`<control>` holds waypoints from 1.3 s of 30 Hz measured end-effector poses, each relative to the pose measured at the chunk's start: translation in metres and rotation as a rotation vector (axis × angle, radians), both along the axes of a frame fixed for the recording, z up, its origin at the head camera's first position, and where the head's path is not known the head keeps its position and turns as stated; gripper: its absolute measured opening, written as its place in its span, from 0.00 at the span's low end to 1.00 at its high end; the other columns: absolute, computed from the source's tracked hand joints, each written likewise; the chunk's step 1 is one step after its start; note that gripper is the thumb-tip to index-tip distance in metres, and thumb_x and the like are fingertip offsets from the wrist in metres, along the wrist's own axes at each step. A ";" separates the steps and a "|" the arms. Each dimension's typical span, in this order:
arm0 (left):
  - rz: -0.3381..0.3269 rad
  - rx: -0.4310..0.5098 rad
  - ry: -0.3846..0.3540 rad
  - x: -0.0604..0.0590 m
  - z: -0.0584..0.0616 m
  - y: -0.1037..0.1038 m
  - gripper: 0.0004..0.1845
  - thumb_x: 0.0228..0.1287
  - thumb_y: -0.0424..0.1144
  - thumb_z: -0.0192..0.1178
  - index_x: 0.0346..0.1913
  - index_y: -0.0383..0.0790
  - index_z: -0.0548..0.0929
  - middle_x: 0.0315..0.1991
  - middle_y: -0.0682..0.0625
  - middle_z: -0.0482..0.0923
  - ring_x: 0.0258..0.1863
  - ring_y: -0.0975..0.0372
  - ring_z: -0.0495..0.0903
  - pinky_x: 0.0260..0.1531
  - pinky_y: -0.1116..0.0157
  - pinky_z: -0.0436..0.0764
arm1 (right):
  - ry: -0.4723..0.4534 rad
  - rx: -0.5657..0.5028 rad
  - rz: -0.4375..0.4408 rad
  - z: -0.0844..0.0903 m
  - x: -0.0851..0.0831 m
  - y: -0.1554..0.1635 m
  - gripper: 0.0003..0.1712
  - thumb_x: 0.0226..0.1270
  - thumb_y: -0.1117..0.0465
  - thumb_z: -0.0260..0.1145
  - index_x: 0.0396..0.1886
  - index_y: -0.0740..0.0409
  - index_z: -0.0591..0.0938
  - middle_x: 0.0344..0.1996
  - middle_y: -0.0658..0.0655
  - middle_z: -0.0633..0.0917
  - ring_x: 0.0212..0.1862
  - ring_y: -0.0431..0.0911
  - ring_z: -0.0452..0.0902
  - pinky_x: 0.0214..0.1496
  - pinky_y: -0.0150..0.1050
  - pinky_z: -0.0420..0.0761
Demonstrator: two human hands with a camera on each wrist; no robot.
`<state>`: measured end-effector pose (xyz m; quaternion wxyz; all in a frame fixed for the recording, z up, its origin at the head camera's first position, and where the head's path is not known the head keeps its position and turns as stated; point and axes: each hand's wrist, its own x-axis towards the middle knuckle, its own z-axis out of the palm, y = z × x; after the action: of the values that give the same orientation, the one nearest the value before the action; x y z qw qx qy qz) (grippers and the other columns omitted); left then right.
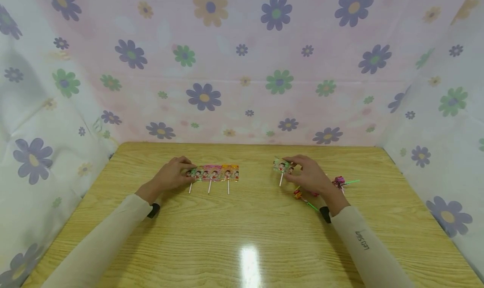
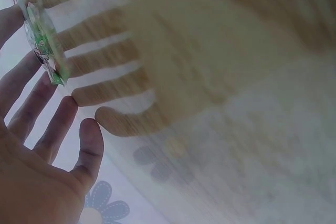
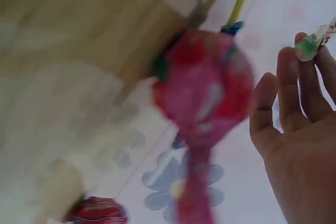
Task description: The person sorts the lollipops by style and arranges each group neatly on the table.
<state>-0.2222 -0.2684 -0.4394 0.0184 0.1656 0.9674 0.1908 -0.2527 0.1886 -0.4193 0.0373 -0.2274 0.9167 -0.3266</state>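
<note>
Three flat-wrapped lollipops with white sticks lie side by side on the wooden table: a green one, a pink one [image 1: 214, 174] and an orange one [image 1: 232, 174]. My left hand [image 1: 172, 173] holds the green lollipop [image 2: 46, 45] at the row's left end, thumb at its lower edge and fingers at its upper edge. Across a gap to the right, my right hand [image 1: 307, 172] pinches another green-wrapped lollipop [image 1: 281, 165] between thumb and fingers, its white stick pointing down. In the right wrist view part of that green wrapper [image 3: 308, 48] shows at the fingertips.
Round lollipops in twisted wrappers lie under and beside my right forearm: an orange-red one [image 1: 297, 194] and a pink one [image 1: 339, 180], with green sticks near them. Flower-printed cloth [image 1: 242, 69] stands behind the table [image 1: 196, 237] and along both sides.
</note>
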 end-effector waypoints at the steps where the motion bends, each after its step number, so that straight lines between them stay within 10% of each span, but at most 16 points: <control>1: -0.001 0.000 0.002 0.000 0.000 0.000 0.28 0.64 0.49 0.68 0.63 0.40 0.81 0.59 0.42 0.76 0.58 0.46 0.72 0.57 0.44 0.75 | 0.005 0.000 0.003 0.002 0.000 -0.002 0.32 0.66 0.49 0.69 0.69 0.48 0.76 0.58 0.58 0.78 0.56 0.55 0.74 0.57 0.59 0.74; 39: -0.002 0.021 -0.003 0.002 0.002 0.000 0.28 0.63 0.48 0.68 0.63 0.38 0.81 0.58 0.41 0.76 0.58 0.44 0.72 0.56 0.43 0.75 | -0.042 0.194 0.116 -0.008 -0.021 -0.103 0.34 0.60 0.46 0.69 0.68 0.45 0.77 0.63 0.56 0.80 0.66 0.56 0.72 0.63 0.58 0.74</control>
<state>-0.2207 -0.2682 -0.4377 0.0181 0.1666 0.9652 0.2009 -0.2736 0.0856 -0.4271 0.0973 -0.2682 0.9283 -0.2384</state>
